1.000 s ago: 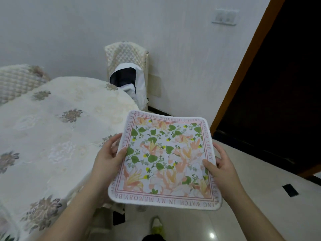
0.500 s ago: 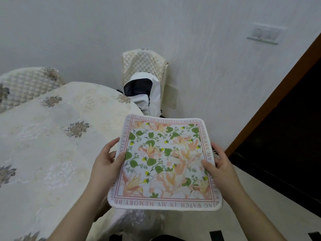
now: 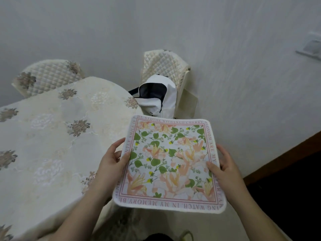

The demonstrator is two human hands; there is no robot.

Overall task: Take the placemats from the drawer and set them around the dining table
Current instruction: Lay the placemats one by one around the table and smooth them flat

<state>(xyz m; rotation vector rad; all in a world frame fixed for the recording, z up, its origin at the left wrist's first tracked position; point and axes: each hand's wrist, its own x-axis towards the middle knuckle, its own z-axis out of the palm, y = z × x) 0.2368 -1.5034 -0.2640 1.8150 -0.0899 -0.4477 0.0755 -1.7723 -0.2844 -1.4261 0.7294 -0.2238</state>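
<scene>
- A square placemat (image 3: 171, 164) sits in the lower centre of the frame, held between the two hands and raised in the air just right of the dining table (image 3: 52, 136), whose rounded edge passes under the mat's left side.
- The left hand (image 3: 111, 162) is at the mat's left edge, about halfway along it; the right hand (image 3: 225, 166) is at the right edge at much the same height in the frame.
- The placemat has a white, softly rounded border, a thin pink frame line, and a band of pink capital lettering running round all four sides.
- Inside the frame is a print of peach and pink blossoms, green leaves and small yellow buds on a pale ground.
- The mat lies nearly flat, its printed face up towards the camera, near edge lower in the frame than the far edge.
- Left hand: grips the mat, thumb pressed on the printed face, fingers curled under the edge.
- Right hand: grips likewise, thumb lying on top near the lettering, fingers wrapped round the rim and beneath.
- The dining table fills the left of the frame, covered with a cream cloth embroidered with grey-brown flowers.
- Two quilted cream chairs stand against the wall: one chair (image 3: 50, 75) at upper left, another chair (image 3: 163, 65) at upper centre with a white and black bag (image 3: 156, 94) on its seat, just beyond the mat's far edge.
</scene>
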